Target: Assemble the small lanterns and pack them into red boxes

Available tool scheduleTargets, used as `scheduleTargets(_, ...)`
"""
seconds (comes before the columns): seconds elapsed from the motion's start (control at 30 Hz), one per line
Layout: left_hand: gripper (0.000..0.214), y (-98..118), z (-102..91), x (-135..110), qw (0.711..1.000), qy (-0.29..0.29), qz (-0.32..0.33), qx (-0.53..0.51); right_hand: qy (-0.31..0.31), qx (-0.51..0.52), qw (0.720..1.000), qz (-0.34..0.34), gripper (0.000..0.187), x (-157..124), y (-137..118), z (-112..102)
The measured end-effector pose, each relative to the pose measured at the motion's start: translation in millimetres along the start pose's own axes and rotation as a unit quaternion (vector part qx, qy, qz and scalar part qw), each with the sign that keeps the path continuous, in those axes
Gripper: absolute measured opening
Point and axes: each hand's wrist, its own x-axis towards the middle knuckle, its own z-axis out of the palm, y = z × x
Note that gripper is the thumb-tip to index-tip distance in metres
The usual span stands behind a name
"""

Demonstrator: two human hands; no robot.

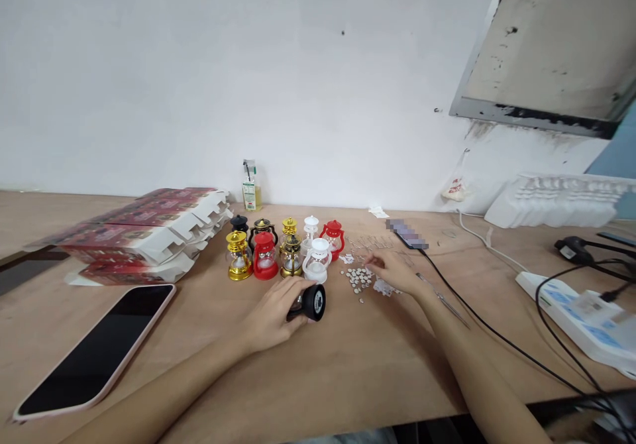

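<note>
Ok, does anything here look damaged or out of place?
Mainly the framed panel at upper right: dark patches mark its lower edge, and the wall beneath looks stained. The black-based lantern is tipped, unlike the upright lanterns, but the left hand holds it so.

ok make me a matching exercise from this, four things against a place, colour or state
1. nearest lantern
2. pink-edged phone
3. power strip
4. right hand

A. flat, beside the red boxes
B. fingertips by the small round pieces
C. tipped over, in the left hand
D. white and blue, toward the right

Pairs: 1-C; 2-A; 3-D; 4-B
</note>
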Motion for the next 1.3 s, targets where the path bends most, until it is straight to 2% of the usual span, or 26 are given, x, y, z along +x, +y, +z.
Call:
scheduleTargets(0.1, 0.044, 0, -0.1, 0, 1.0, -0.003, 0.003, -0.001, 0.0, -0.053, 0.998, 0.03, 0.013, -2, 9, -4)
scheduleTargets(0.27, 0.044, 2, -1.2, 0, 1.0, -0.011, 0.006, -0.004, 0.027, -0.119, 0.991, 0.045, 0.024, -2, 12, -10)
scheduleTargets(0.4, 0.044, 3, -1.8, 0, 1.0, -0.015, 0.003, -0.007, 0.058, -0.131, 0.989, 0.019, 0.012, -2, -4, -10)
scheduleTargets(0.47, 0.043, 3, -1.8, 0, 1.0, -0.015, 0.004, -0.006, 0.075, -0.096, 0.992, -0.017, 0.009, -6, -22, 1)
scheduleTargets(0.57, 0.042, 3, -1.3, 0, 1.0, -0.005, 0.009, -0.005, 0.14, 0.059, 0.98, -0.127, 0.015, -19, -56, 29)
scheduleTargets(0.63, 0.041, 3, -0.6, 0, 1.0, 0.007, 0.017, -0.007, 0.115, 0.092, 0.963, -0.224, 0.011, -28, -75, 48)
scheduleTargets(0.7, 0.041, 2, 0.2, 0, 0.999, 0.02, 0.027, -0.012, 0.108, 0.108, 0.951, -0.271, 0.006, -35, -85, 60)
scheduleTargets(0.8, 0.041, 2, 0.7, 0, 0.999, 0.035, 0.039, -0.016, 0.104, 0.124, 0.948, -0.272, 0.006, -39, -87, 65)
scheduleTargets(0.9, 0.041, 3, 0.6, -1, 0.998, 0.035, 0.047, -0.018, 0.073, 0.141, 0.948, -0.276, 0.011, -38, -83, 62)
scheduleTargets(1.0, 0.042, 2, 1.1, -2, 0.998, 0.03, 0.049, -0.021, 0.042, 0.15, 0.946, -0.286, 0.03, -38, -82, 62)
scheduleTargets(1.1, 0.043, 0, 2.3, -3, 0.998, 0.03, 0.048, -0.021, 0.046, 0.129, 0.951, -0.277, 0.047, -37, -82, 66)
scheduleTargets(1.3, 0.044, -3, 4.2, -3, 0.998, 0.025, 0.052, -0.018, 0.057, 0.08, 0.951, -0.294, 0.038, -36, -82, 69)
